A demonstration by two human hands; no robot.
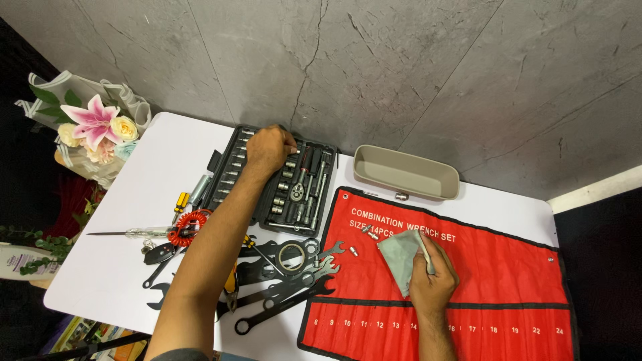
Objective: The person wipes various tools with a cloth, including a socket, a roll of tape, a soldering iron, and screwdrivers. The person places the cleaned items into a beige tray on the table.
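Near the front edge of the desk (120,274) lies a red tool roll (481,281), spread flat toward the right corner. The right hand (431,277) rests on it, fingers clenched around a folded grey cloth (399,257). The cloth looks soft and light; it probably bunches easily and is best held in a closed fist, as here. A few small metal bits (354,251) lie loose on the roll beside the cloth; they look tiny, hard and likely slippery, so a fingertip pinch suits them.

Left of the roll, black wrenches (281,294) lie in a heap, with pliers (231,284), a coiled red cord (182,227) and a long screwdriver (127,233) beyond them.

Farther back, the left hand (269,148) reaches into an open black socket case (274,177) near the rear edge, fingers curled over a row of sockets; whether it grips one I cannot tell. The sockets seem stiff, heavy for their size.

A beige tray (405,174) sits at the rear edge, and a bouquet (93,130) by the left corner.
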